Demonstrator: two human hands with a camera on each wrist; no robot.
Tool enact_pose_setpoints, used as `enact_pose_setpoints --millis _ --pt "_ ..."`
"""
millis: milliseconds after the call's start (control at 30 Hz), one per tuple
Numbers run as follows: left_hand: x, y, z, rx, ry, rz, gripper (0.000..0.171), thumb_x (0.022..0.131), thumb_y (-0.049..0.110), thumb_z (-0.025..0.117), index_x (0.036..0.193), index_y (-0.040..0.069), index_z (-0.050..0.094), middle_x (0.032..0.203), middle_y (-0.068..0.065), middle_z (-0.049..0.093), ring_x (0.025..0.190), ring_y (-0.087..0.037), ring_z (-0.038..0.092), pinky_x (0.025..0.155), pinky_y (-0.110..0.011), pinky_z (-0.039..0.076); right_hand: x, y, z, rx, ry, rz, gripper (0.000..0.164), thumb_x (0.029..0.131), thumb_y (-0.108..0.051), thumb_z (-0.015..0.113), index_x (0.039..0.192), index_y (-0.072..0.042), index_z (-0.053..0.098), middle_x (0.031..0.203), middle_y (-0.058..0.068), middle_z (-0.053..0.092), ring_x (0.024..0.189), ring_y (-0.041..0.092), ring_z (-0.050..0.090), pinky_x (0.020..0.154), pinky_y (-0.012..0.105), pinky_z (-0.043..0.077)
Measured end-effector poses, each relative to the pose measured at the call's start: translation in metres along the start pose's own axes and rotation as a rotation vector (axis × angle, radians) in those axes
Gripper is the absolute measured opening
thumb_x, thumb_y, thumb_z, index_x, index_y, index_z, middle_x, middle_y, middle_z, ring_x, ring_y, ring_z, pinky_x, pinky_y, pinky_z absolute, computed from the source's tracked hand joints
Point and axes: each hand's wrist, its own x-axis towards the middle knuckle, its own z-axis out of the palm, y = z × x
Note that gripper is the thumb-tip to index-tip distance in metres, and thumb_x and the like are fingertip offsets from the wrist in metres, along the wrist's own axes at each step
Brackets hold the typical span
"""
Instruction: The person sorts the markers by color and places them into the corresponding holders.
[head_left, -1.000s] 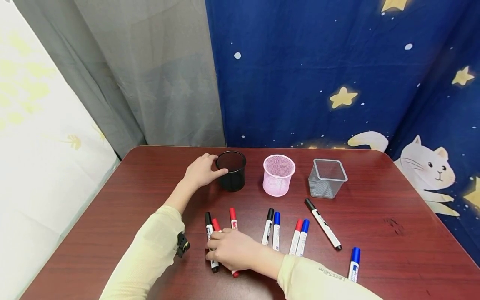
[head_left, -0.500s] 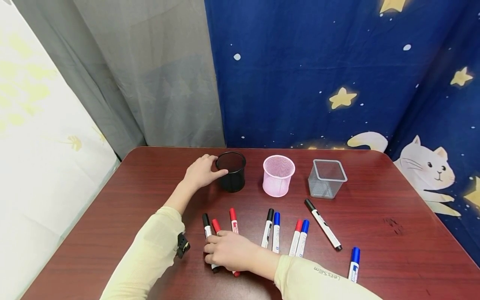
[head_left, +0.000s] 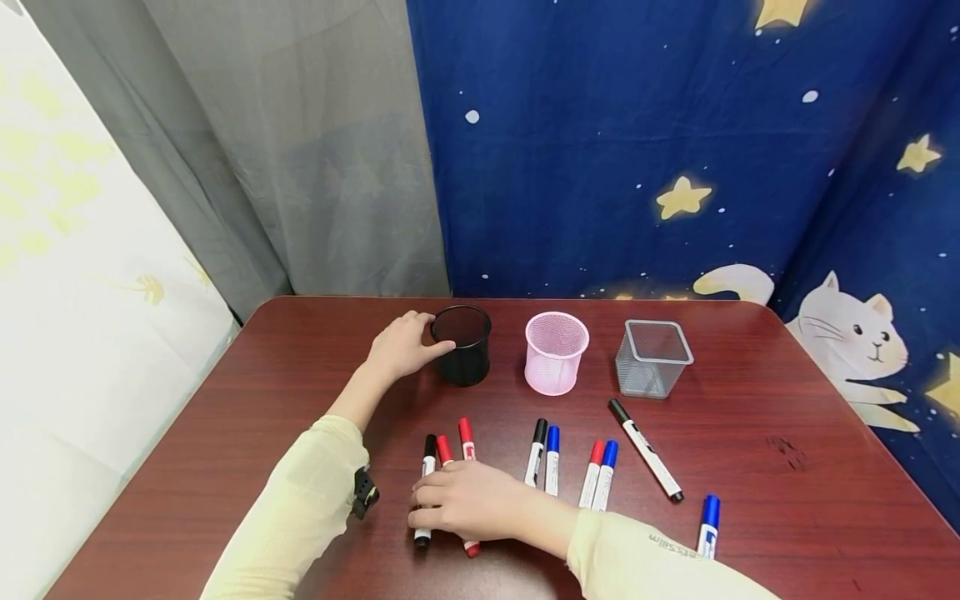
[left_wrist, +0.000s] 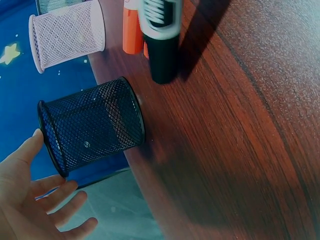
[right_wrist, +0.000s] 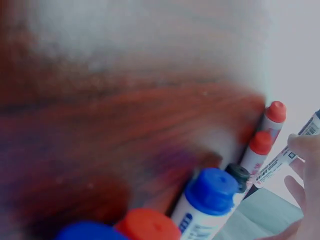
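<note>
Near the tabletop's (head_left: 247,467) far edge, the left hand (head_left: 402,344), fingers relaxed, touches the black cup (head_left: 467,367). Toward the near edge, the right hand (head_left: 476,502) pinches a black marker (head_left: 429,461), long axis roughly near-to-far; the cup lies beyond, slightly right. Red markers (head_left: 467,435) lie just beside, partly under that hand; pink cup (head_left: 552,372) farther right.

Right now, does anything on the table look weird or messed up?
Yes, a little. The table has a dark smudge on its right side, like a stain or scribble. Also, the black-capped marker near the grey holder lies more slanted than the other markers. I see nothing spilled or broken.
</note>
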Motion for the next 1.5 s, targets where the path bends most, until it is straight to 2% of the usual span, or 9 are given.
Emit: enact_pose_setpoints --millis 133,300,500,633,867,1100,1300,1400,1500 --pt "0.000 0.000 0.000 -0.002 -0.006 -0.003 0.062 0.080 0.046 0.059 0.121 0.001 0.050 0.114 -0.015 0.050 0.104 -0.028 0.047 0.081 -0.044 0.040 -0.006 0.003 -0.009 0.069 0.089 0.009 0.037 0.072 -0.011 0.061 0.107 -0.021 0.060 0.108 -0.005 0.056 0.106 0.009 0.047 0.090 0.023 0.033" --pt "-0.001 0.000 -0.001 0.002 -0.010 -0.006 0.062 0.079 0.046 0.059 0.122 0.001 0.049 0.114 -0.016 0.050 0.106 -0.029 0.046 0.082 -0.045 0.039 -0.015 0.007 -0.023 0.158 0.187 0.046 0.030 0.075 -0.009 0.059 0.103 -0.018 0.062 0.104 -0.005 0.058 0.102 0.008 0.050 0.089 0.021 0.035" --pt "-0.001 -0.001 -0.001 0.002 -0.009 -0.004 0.062 0.080 0.046 0.059 0.121 0.001 0.050 0.114 -0.016 0.050 0.105 -0.029 0.046 0.081 -0.044 0.040 -0.027 0.015 -0.034 0.211 0.231 0.089 0.021 0.083 -0.014 0.058 0.103 -0.017 0.062 0.102 -0.006 0.059 0.097 0.005 0.052 0.080 0.018 0.040" --pt "-0.001 -0.001 -0.001 -0.002 -0.004 -0.003 0.062 0.079 0.046 0.059 0.121 0.001 0.050 0.113 -0.015 0.050 0.104 -0.029 0.047 0.081 -0.044 0.040 -0.034 0.022 -0.041 0.257 0.284 0.123 0.023 0.082 -0.017 0.060 0.104 -0.015 0.062 0.102 -0.006 0.059 0.095 0.004 0.052 0.074 0.016 0.041" --pt "-0.001 0.000 -0.001 -0.004 -0.003 -0.001 0.062 0.079 0.046 0.059 0.121 0.001 0.050 0.114 -0.015 0.050 0.105 -0.028 0.047 0.081 -0.044 0.040 -0.040 0.035 -0.053 0.408 0.391 0.189 0.024 0.080 -0.016 0.063 0.104 -0.013 0.061 0.097 -0.008 0.060 0.090 0.002 0.052 0.079 0.017 0.040" --pt "0.000 0.000 -0.001 -0.002 0.004 0.001 0.062 0.079 0.046 0.059 0.121 0.002 0.050 0.113 -0.015 0.051 0.104 -0.028 0.047 0.081 -0.044 0.040 -0.043 0.054 -0.064 0.620 0.455 0.338 0.025 0.078 -0.015 0.066 0.103 -0.009 0.061 0.089 -0.006 0.059 0.080 0.000 0.051 0.072 0.016 0.042" --pt "0.000 0.000 -0.001 0.001 0.009 0.005 0.062 0.079 0.046 0.059 0.121 0.000 0.050 0.113 -0.016 0.051 0.104 -0.029 0.048 0.081 -0.043 0.040 -0.043 0.076 -0.071 0.796 0.477 0.580 0.028 0.076 -0.011 0.068 0.102 -0.005 0.061 0.091 -0.002 0.062 0.081 0.005 0.057 0.071 0.023 0.046" --pt "0.000 0.000 0.000 0.000 0.003 -0.005 0.063 0.079 0.046 0.059 0.122 0.001 0.049 0.114 -0.016 0.050 0.105 -0.029 0.047 0.081 -0.044 0.040 -0.041 0.088 -0.075 0.838 0.490 0.692 0.027 0.077 -0.011 0.068 0.103 -0.004 0.061 0.089 -0.001 0.063 0.078 0.006 0.059 0.068 0.023 0.047" --pt "0.001 -0.001 0.002 -0.001 0.002 -0.012 0.063 0.079 0.047 0.059 0.122 0.002 0.049 0.115 -0.016 0.050 0.106 -0.028 0.047 0.081 -0.043 0.040 -0.036 0.099 -0.077 0.843 0.527 0.740 0.027 0.077 -0.010 0.068 0.102 -0.003 0.061 0.086 0.001 0.064 0.076 0.007 0.060 0.066 0.022 0.047"
